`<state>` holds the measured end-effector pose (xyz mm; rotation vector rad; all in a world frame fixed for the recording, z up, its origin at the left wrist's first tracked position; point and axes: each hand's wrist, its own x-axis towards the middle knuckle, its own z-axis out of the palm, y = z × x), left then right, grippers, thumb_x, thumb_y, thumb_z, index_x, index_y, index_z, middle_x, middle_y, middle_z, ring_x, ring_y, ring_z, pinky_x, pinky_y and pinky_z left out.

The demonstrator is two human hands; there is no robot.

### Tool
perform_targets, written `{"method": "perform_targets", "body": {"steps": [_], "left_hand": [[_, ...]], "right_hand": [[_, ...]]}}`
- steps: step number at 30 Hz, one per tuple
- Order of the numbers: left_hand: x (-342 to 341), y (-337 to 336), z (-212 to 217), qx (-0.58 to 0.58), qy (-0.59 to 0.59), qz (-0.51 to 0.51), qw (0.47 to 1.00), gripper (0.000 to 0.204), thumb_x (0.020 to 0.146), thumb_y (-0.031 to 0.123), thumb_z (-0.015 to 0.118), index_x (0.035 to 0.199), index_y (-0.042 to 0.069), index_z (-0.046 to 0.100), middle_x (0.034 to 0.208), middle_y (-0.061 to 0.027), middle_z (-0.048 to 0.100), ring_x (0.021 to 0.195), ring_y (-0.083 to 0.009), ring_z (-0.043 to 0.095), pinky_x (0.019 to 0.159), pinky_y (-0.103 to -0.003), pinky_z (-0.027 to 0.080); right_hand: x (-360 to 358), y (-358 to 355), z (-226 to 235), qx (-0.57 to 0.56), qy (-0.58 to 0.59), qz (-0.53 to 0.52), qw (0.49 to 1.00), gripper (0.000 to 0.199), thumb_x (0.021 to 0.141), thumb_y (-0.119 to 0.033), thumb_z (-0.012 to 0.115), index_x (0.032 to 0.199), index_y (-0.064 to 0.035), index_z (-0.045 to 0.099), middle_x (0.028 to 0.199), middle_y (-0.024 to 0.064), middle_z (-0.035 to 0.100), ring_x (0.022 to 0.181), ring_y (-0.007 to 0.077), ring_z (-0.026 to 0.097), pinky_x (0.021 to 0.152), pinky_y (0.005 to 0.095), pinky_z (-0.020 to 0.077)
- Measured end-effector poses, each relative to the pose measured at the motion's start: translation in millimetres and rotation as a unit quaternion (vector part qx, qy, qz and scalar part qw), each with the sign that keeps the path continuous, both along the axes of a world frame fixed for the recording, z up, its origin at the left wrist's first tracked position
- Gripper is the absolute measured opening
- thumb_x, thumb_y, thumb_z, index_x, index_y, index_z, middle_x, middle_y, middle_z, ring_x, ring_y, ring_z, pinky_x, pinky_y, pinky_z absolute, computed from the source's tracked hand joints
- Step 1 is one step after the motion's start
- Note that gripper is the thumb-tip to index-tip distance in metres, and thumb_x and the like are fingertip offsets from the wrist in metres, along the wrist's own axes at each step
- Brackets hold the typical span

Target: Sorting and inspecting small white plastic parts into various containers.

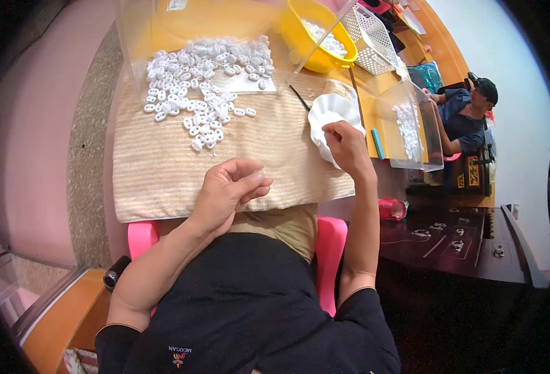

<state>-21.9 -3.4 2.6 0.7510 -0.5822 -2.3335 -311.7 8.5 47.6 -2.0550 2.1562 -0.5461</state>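
My left hand [230, 189] hovers over the near part of a striped beige towel [147, 165]. Its thumb and fingers are pressed together, and whatever they might hold is too small to make out. On the right, my right hand [350, 148] reaches over a white dish with a wavy rim [353, 107]. Its fingers are curled closed above the dish, their tips partly hidden. Beyond my left hand, small white oval plastic pieces with holes [203, 68] lie heaped, several scattered toward me. A thin black stick [299, 98] rests beside the dish.
A clear box [130, 59] stands around the heap's far side. Behind are a yellow basin [312, 62] with white pieces and a white perforated basket [371, 47]. To the right are a teal stick [377, 144], another clear box [436, 146] with pieces, and a seated person [465, 118].
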Motion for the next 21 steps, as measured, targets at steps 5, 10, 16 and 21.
{"method": "perform_targets", "body": {"steps": [5,10,16,21], "left_hand": [[-2.0,1.6,-6.2,-0.049,-0.029,0.02,0.998,0.012,0.084,0.008,0.071,0.093,0.004,0.064,0.084,-0.0043,0.067,0.072,-0.0098,0.063,0.062,-0.02,0.048],[-0.6,1.0,-2.6,0.023,-0.008,0.011,1.0,0.009,0.085,0.005,0.069,0.093,0.004,0.064,0.084,-0.0048,0.067,0.076,-0.0125,0.066,0.07,-0.023,0.054],[0.7,1.0,-3.0,0.055,0.015,0.006,0.998,0.012,0.085,0.005,0.069,0.095,0.002,0.063,0.087,-0.0058,0.067,0.077,-0.0139,0.066,0.073,-0.025,0.055],[1.2,0.3,2.4,0.051,0.02,0.005,0.998,0.014,0.085,0.004,0.069,0.098,0.002,0.063,0.091,-0.0063,0.067,0.078,-0.0133,0.066,0.073,-0.026,0.056]], "right_hand": [[40.6,22.9,-1.8,0.009,-0.255,-0.008,0.967,0.008,0.088,-0.003,0.064,0.094,0.0012,0.062,0.076,0.0058,0.061,0.071,0.0094,0.057,0.063,0.0241,0.0466],[97.0,33.8,-16.5,-0.073,-0.38,0.11,0.915,0.009,0.086,0.004,0.064,0.094,0.0004,0.062,0.086,0.0048,0.06,0.075,0.0091,0.057,0.064,0.0218,0.0457],[120.5,31.8,-25.5,-0.077,-0.414,0.112,0.9,0.01,0.085,0.006,0.064,0.093,0.002,0.062,0.089,0.0061,0.06,0.077,0.0107,0.057,0.066,0.0227,0.0463],[119.6,29.2,-24.4,-0.036,-0.424,0.091,0.9,0.005,0.089,0.0,0.063,0.093,0.0021,0.062,0.087,0.0042,0.06,0.08,0.0099,0.059,0.069,0.0228,0.0479]]}}
